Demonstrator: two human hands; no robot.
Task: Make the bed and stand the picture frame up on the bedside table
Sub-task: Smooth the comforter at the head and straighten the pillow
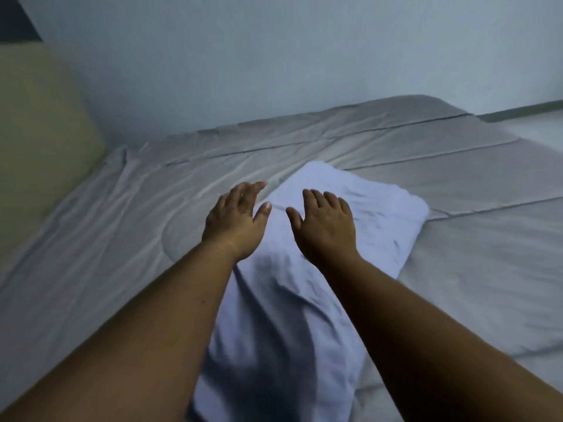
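Observation:
A pale blue pillow (359,214) lies lengthwise on the grey quilted bedcover (457,178), running from the middle of the view down to the bottom edge. Both my arms stretch out over it. My left hand (236,222) hovers palm down over the pillow's left edge, fingers apart and holding nothing. My right hand (326,226) is spread flat over the pillow's upper middle, also holding nothing; whether it touches the fabric I cannot tell. The bedcover is wrinkled to the left of the pillow. No picture frame or bedside table is in view.
A beige padded headboard (39,141) stands at the left. A pale wall (274,56) runs along the bed's far side. Light floor (536,123) shows past the bed's far right corner.

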